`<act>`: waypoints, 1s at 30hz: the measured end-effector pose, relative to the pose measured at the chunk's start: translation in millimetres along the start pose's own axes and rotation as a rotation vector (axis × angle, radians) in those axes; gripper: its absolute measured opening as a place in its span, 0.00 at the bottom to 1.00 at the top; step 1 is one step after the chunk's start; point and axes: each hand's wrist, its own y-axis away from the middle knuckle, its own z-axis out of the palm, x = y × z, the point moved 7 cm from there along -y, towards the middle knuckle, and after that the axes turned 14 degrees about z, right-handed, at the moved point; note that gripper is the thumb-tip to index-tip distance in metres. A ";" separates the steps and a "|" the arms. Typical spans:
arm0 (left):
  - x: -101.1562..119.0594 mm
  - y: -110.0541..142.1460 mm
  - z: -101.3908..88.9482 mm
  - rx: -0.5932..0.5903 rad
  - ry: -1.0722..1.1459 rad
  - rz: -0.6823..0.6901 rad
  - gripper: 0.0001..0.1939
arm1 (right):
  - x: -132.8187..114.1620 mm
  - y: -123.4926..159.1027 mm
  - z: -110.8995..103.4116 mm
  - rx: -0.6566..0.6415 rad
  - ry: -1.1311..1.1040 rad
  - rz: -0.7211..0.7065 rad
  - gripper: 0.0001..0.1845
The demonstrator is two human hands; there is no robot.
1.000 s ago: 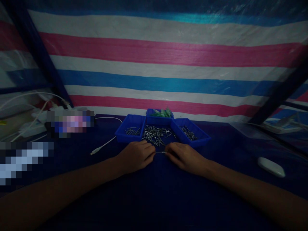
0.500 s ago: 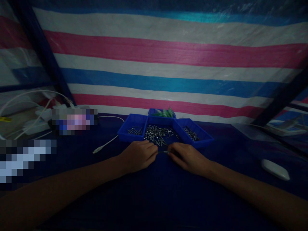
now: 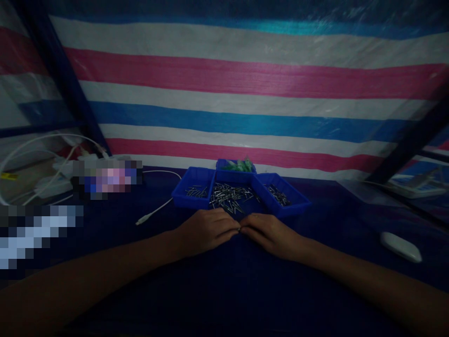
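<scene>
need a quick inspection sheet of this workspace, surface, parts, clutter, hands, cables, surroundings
Surface: dark blue tabletop, dimly lit
Job's things: loose metal pins heaped between the left tray and right tray, both blue and holding more metal parts; blue rear tray holds green pieces
Clutter: white rounded object at right; pixelated areas at left, contents unreadable
Hands: left hand and right hand meet at the fingertips, pinching a small piece, mostly hidden
Cables: white cable left of the trays, its end lying loose; more at far left
Surroundings: striped sheet behind, dark frame post on each side
</scene>
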 end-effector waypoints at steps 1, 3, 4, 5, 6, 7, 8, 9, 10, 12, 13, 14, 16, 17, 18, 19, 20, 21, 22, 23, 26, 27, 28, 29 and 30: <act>-0.5 0.1 0.4 0.005 0.035 -0.003 0.09 | -0.7 -0.2 0.5 -0.009 -0.021 0.006 0.09; -2.4 -0.1 1.1 0.011 0.105 -0.029 0.08 | -1.6 -0.9 0.7 -0.015 -0.049 0.017 0.09; -3.0 -0.5 1.3 0.010 0.135 -0.040 0.08 | -2.1 -1.3 0.9 -0.016 -0.056 0.019 0.09; -3.0 -0.9 1.6 0.005 0.157 -0.049 0.07 | -2.6 -1.7 0.9 -0.013 -0.055 0.017 0.08; -2.7 -1.4 1.5 0.003 0.173 -0.056 0.07 | -2.9 -2.0 0.7 -0.007 -0.047 0.014 0.08; -2.4 -1.8 1.1 0.005 0.186 -0.064 0.06 | -3.0 -2.3 0.5 0.002 -0.035 0.012 0.08; -2.1 -1.9 0.5 0.011 0.197 -0.074 0.05 | -2.8 -2.5 0.1 0.013 -0.021 0.011 0.08; -1.8 -1.9 0.0 0.016 0.207 -0.084 0.05 | -2.2 -2.6 -0.4 0.026 -0.007 0.012 0.08; -1.8 -1.5 -0.2 0.019 0.214 -0.096 0.05 | -1.3 -2.5 -1.0 0.037 0.004 0.015 0.08; -4.4 0.6 0.6 0.013 0.211 -0.144 0.06 | 0.8 -2.0 -2.3 0.057 0.019 0.018 0.08; -6.9 2.2 1.6 0.001 0.197 -0.179 0.06 | 1.4 -1.5 -2.9 0.065 0.024 0.015 0.07; -9.6 3.9 2.6 -0.013 0.177 -0.212 0.05 | 1.6 -0.9 -3.4 0.070 0.029 0.008 0.07; -14.2 6.5 4.5 -0.035 0.138 -0.253 0.04 | 0.8 0.5 -3.7 0.075 0.039 -0.013 0.09; -15.1 6.8 5.5 -0.043 0.128 -0.251 0.03 | 0.2 1.1 -3.6 0.077 0.047 -0.022 0.09; -15.2 6.7 6.5 -0.050 0.125 -0.237 0.03 | -0.6 1.5 -3.4 0.078 0.060 -0.030 0.09; -14.9 6.2 7.5 -0.056 0.124 -0.218 0.04 | -1.2 1.8 -2.9 0.078 0.077 -0.036 0.08; -14.4 5.6 8.4 -0.062 0.122 -0.201 0.04 | -1.8 2.0 -2.3 0.077 0.096 -0.040 0.08; -13.8 5.1 9.2 -0.070 0.119 -0.186 0.05 | -2.3 2.2 -1.7 0.075 0.114 -0.045 0.08; -13.3 4.6 9.5 -0.075 0.114 -0.177 0.05 | -2.9 2.3 -1.2 0.075 0.129 -0.052 0.08; -13.2 4.3 9.4 -0.076 0.107 -0.174 0.05 | -3.1 2.4 -0.9 0.076 0.141 -0.057 0.08; -13.7 3.7 7.1 -0.076 0.063 -0.186 0.06 | -1.3 1.8 -1.8 0.099 0.166 -0.045 0.09; -14.1 3.7 6.4 -0.082 0.041 -0.193 0.06 | 0.3 1.4 -2.4 0.109 0.175 -0.031 0.09; -14.7 3.9 5.8 -0.092 0.018 -0.203 0.06 | 2.2 0.8 -3.0 0.119 0.186 -0.013 0.09; -15.1 4.0 5.3 -0.102 -0.002 -0.210 0.06 | 4.1 0.3 -3.6 0.128 0.195 0.004 0.10; -15.3 4.0 4.9 -0.110 -0.019 -0.212 0.07 | 5.8 -0.1 -4.0 0.134 0.204 0.020 0.10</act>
